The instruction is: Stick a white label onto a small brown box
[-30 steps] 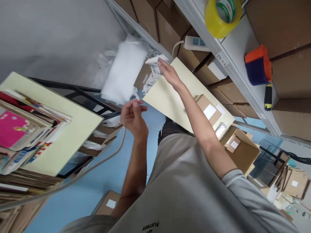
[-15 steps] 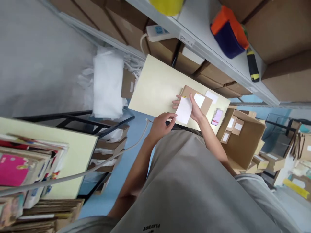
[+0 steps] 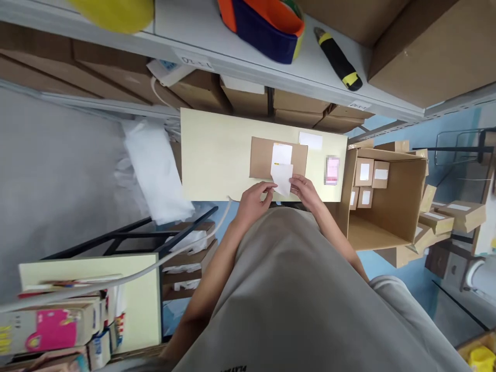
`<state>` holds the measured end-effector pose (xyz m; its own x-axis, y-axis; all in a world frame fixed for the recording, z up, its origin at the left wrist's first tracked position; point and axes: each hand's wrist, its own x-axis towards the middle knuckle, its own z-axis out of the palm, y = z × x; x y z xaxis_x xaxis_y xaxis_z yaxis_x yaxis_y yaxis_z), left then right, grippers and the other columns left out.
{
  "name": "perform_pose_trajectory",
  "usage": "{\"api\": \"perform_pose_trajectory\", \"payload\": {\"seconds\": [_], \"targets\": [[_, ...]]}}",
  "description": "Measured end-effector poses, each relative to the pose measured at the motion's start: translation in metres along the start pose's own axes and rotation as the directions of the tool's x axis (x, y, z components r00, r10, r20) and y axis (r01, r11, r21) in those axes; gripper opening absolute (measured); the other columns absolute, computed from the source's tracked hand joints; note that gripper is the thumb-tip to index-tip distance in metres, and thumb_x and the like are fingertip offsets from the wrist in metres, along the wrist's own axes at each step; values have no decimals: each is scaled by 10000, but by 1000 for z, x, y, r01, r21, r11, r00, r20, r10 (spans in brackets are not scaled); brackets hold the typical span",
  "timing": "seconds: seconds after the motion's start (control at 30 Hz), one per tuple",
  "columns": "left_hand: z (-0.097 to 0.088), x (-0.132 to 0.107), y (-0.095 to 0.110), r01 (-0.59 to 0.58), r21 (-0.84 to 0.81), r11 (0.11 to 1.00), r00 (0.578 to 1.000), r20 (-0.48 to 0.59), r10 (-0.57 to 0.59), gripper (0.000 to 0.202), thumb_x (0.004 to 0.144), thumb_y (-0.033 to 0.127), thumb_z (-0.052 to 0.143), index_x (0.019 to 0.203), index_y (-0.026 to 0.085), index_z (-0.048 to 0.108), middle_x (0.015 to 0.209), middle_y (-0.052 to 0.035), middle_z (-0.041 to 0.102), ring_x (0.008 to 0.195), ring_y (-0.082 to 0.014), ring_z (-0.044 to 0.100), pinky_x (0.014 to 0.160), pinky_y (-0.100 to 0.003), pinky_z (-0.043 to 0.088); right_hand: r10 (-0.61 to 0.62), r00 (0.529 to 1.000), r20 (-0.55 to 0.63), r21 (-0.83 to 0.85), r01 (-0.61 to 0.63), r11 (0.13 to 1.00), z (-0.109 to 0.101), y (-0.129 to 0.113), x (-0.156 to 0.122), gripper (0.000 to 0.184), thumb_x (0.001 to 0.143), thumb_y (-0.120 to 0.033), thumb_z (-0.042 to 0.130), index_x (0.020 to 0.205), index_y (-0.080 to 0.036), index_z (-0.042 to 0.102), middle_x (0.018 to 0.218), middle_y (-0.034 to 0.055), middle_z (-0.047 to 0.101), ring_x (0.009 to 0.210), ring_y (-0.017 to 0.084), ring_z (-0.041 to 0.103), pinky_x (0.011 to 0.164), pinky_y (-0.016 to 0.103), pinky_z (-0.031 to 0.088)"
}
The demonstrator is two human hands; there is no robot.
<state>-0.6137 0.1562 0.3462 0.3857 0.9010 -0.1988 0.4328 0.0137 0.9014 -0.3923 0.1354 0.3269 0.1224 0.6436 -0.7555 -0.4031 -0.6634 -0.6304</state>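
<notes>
A white paper slip (image 3: pixel 282 181) with a small yellow mark at its top is held over the near part of a flat brown cardboard box (image 3: pixel 260 158). My left hand (image 3: pixel 253 202) pinches the slip near its left edge, thumb and forefinger together. At the opposite edge, my right hand (image 3: pixel 307 192) has its fingers closed on the slip. Another white label (image 3: pixel 282 152) lies on top of the box, its lower part covered by the slip.
The box lies on a pale yellow table (image 3: pixel 215 155) with a white paper (image 3: pixel 310 140) and a phone (image 3: pixel 331 170). To the right, a large open carton (image 3: pixel 387 227) holds several small labelled boxes. Above runs a shelf with a tape dispenser (image 3: pixel 267 31) and a black-yellow tool (image 3: pixel 338 59).
My right hand has gone from spread fingers beside the slip to gripping its right edge. My left hand keeps its pinch. The whole view has turned, so the table appears nearly level.
</notes>
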Motion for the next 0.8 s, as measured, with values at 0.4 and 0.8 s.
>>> {"api": "perform_pose_trajectory", "payload": {"seconds": [0.4,0.8], "targets": [[18,11,-1,197,128,972,977,58,-206,58,1006,242,672,1045,268,637,1079,-72,854,1050,-285,842,976,-417,646,-391,896,-209,-147,366,919,-7,-13,-2,538,791,-734,878,962,-243,740,951,18,793,935,200,730,897,360,649],[23,46,-24,94,-326,941,963,-211,-169,312,925,486,820,1079,219,771,975,-66,820,892,-204,767,844,-327,627,-611,791,22,-444,555,703,-4,-10,-28,559,967,-818,737,968,-265,818,1083,76,777,1058,240,749,944,389,662]]}}
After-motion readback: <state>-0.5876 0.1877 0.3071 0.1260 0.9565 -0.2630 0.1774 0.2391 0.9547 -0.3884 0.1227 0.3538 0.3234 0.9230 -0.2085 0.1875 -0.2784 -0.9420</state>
